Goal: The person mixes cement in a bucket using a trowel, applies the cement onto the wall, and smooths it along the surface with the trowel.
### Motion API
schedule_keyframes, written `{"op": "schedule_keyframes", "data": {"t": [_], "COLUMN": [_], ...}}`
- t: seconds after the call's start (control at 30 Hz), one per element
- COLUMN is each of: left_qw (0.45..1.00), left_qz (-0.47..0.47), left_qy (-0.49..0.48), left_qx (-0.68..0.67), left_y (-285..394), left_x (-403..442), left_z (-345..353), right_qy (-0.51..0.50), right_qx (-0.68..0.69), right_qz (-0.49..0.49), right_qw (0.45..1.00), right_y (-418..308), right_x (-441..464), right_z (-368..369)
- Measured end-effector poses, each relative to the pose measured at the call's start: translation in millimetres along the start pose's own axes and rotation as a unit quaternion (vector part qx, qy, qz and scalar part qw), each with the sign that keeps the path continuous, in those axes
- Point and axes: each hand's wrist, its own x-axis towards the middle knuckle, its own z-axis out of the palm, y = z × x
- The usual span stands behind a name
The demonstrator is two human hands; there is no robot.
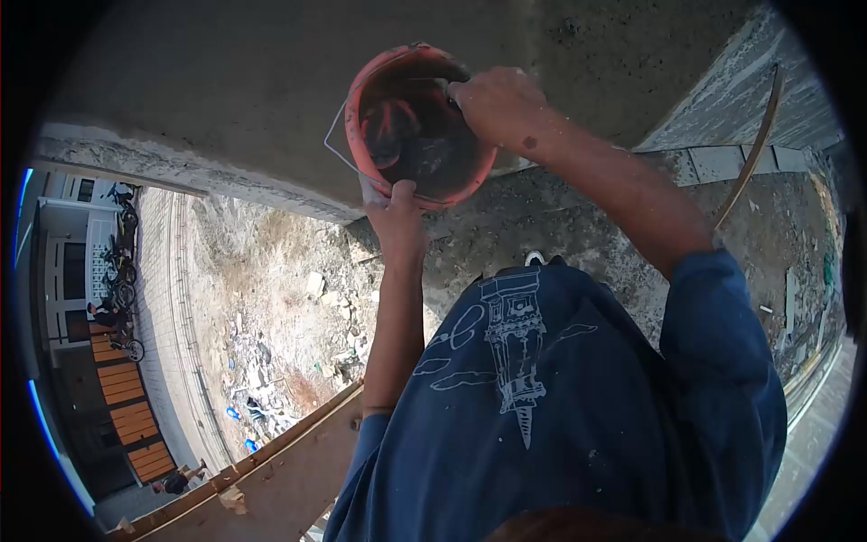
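A red bucket (358, 140) is tipped so that I look into its mouth. Dark grey wet-looking material coats its inside and bottom. Its thin wire handle (331, 135) hangs out at the left. My left hand (395, 217) grips the near rim, thumb over the edge and fingers out of sight behind it. At the bucket's right side my right hand (502, 107) is closed, over or just inside the rim. A short pale end pokes out by its fingers, but what it belongs to is hidden.
A grey plastered wall (226, 77) rises right behind the bucket. At the right leans a curved wooden strip (754, 149). A brown board (298, 461) edges the lower left. Far below lie rubble ground (289, 298), a paved lane (172, 271) and parked motorbikes (125, 262).
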Motion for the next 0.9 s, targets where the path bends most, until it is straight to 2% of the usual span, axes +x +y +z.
{"op": "schedule_keyframes", "data": {"t": [0.07,0.17,0.2,0.3,0.4,0.5,0.6,0.7,0.8,0.9], "left_qw": [0.999,1.000,0.999,0.996,0.990,0.990,0.991,0.989,0.987,0.991], "left_qz": [-0.033,0.011,0.024,0.041,0.061,0.055,0.045,0.065,0.066,0.045], "left_qy": [0.011,0.000,0.000,0.018,0.058,0.073,0.082,0.077,0.058,0.032], "left_qx": [-0.011,0.023,0.034,0.081,0.112,0.112,0.098,0.107,0.135,0.123], "left_y": [6.9,4.6,2.6,0.1,2.4,-2.2,-0.4,2.3,3.2,4.6], "left_x": [-2.8,8.9,10.7,0.7,3.6,6.3,4.9,7.0,9.0,8.4], "left_z": [4.2,-2.2,-7.2,-19.8,-10.4,-6.9,-8.7,-1.2,8.2,8.0], "right_qy": [0.014,-0.022,0.007,-0.060,-0.161,-0.078,0.030,-0.089,-0.201,-0.090], "right_qx": [-0.034,-0.062,-0.064,-0.029,-0.017,0.015,-0.022,0.029,0.130,0.202], "right_qz": [-0.040,-0.133,-0.127,0.000,0.046,0.011,0.048,0.116,0.075,0.061], "right_qw": [0.999,0.989,0.990,0.998,0.986,0.997,0.998,0.989,0.968,0.973], "right_y": [-15.3,-27.6,-23.0,4.6,4.5,7.7,18.2,34.5,34.6,43.0], "right_x": [-0.9,-15.5,-12.8,18.2,24.0,1.6,-17.1,-21.4,-21.8,-24.1], "right_z": [30.2,23.8,17.3,-7.6,17.4,10.9,-38.2,-13.8,10.8,18.5]}}
